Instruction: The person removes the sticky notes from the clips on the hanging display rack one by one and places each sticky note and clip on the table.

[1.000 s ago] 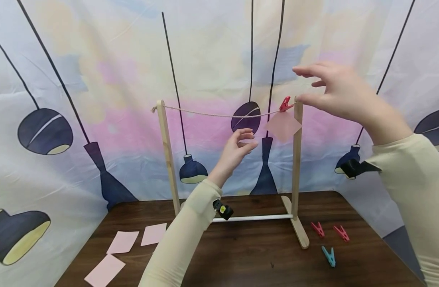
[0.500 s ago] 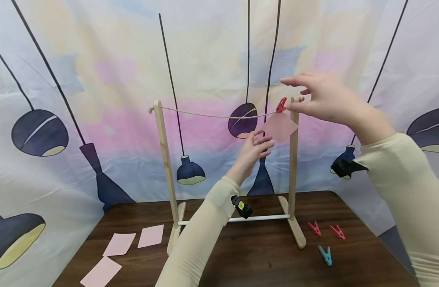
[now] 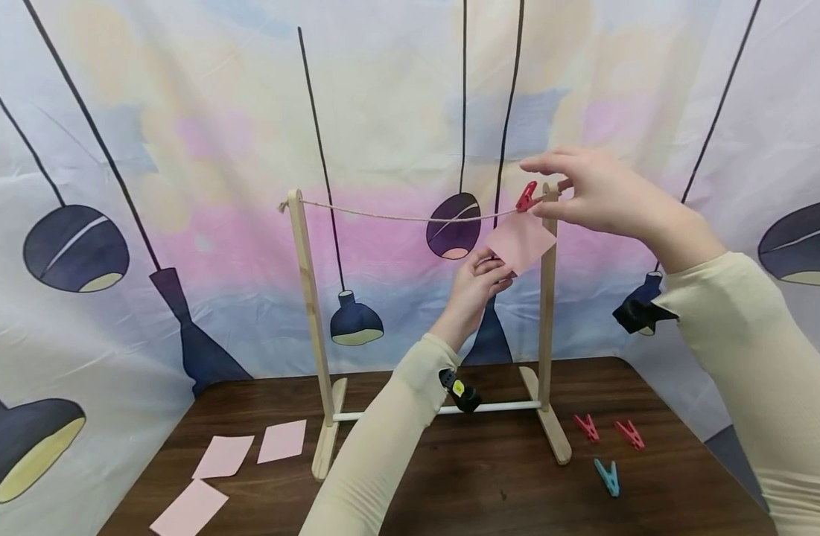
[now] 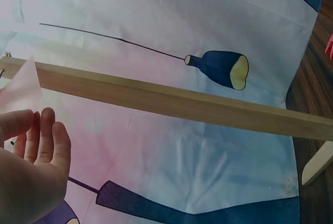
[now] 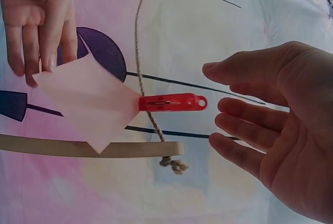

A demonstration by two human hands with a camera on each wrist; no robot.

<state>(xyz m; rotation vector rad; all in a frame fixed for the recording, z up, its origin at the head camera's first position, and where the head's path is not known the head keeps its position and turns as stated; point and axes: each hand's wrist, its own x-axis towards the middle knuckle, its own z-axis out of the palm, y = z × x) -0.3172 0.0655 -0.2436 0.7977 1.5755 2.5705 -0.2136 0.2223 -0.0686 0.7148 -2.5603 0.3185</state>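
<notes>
A pink square of paper [image 3: 522, 242] hangs by one corner from the string [image 3: 396, 217], under a red clothespin [image 3: 526, 196]. My left hand [image 3: 475, 286] pinches the paper's lower left edge between thumb and fingers. In the left wrist view this hand [image 4: 36, 161] has its thumb against the fingers just below the paper [image 4: 23, 86]. Beside the clothespin, my right hand [image 3: 600, 190] is held with fingers spread and loosely bent, holding nothing. The right wrist view shows a gap between the red clothespin [image 5: 171, 102] and that hand [image 5: 276, 125].
The string runs between two wooden posts [image 3: 309, 298] joined low down by a white rod [image 3: 503, 407]. Pink papers [image 3: 223, 456] lie at the left of the dark table [image 3: 450, 484]. Two red clothespins [image 3: 587, 428] and a blue clothespin [image 3: 608, 477] lie at the right.
My left hand has moved right and up to the hanging paper and taken its edge, tilting the paper. My right hand has shifted slightly left and down beside the clothespin.
</notes>
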